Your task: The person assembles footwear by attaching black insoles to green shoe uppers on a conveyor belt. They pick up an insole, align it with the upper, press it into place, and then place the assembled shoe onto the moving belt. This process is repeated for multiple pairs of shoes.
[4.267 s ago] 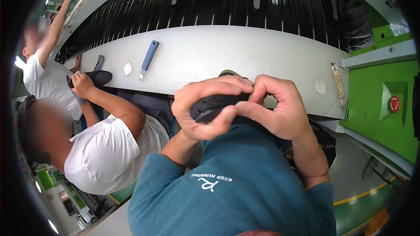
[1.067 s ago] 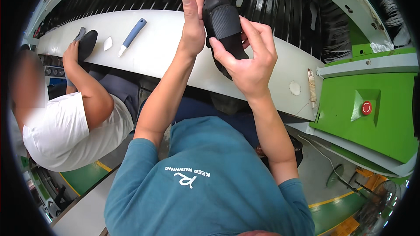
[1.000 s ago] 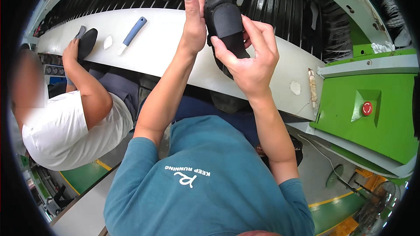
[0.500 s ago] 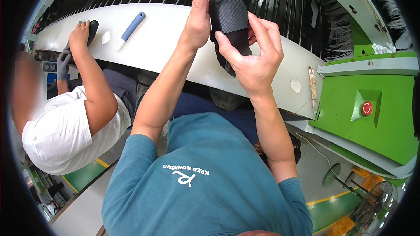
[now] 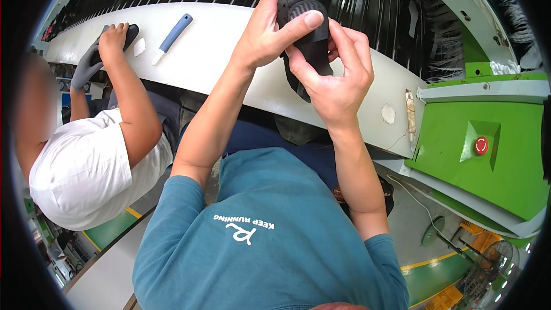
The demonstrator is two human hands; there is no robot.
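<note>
Above the white worktop (image 5: pixel 224 28) I hold up a black shoe upper (image 5: pixel 315 51), its perforated toe end pointing away from me. My left hand (image 5: pixel 261 37) grips the toe end from the left, fingers curled over the far tip and thumb laid across the ribbed band. Lower down, my right hand (image 5: pixel 338 74) pinches the upper's right side between thumb and fingers. The inside of the upper is hidden from this angle.
A blue-handled tool with a pale tip (image 5: pixel 173 38) lies on the worktop near a white scrap (image 5: pixel 139 47). At left a co-worker's hands (image 5: pixel 112 41) hold a black piece. A wrapped stick (image 5: pixel 410 112) sits beside the green machine (image 5: pixel 488 155) with its red button.
My left thumb has come down from pointing up to lie across the upper's ribbed band. The upper has turned slightly. The co-worker's gloved hand has moved up to the black piece.
</note>
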